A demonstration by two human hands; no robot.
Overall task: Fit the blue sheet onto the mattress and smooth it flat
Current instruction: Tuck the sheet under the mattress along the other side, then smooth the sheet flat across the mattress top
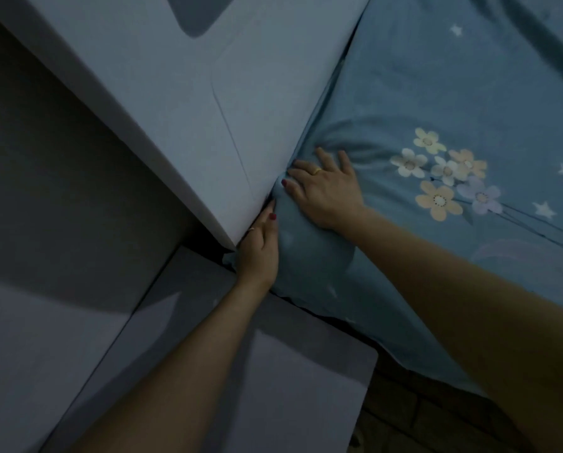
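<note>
The blue sheet (437,93), printed with pale flowers and stars, covers the mattress on the right and wraps over its near corner (309,256). My right hand (326,188) lies flat on the sheet at that corner, fingers spread toward the headboard. My left hand (260,246) presses against the side of the corner, fingers pushed into the narrow gap between the mattress and the headboard, where their tips are hidden. Wrinkles fan out from under my right hand.
A pale padded headboard (208,109) runs diagonally along the mattress's left edge. Below it stands a low pale bedside surface (273,371). A wall (61,158) is at the left. Dark floor (420,420) shows beneath the sheet's hanging edge.
</note>
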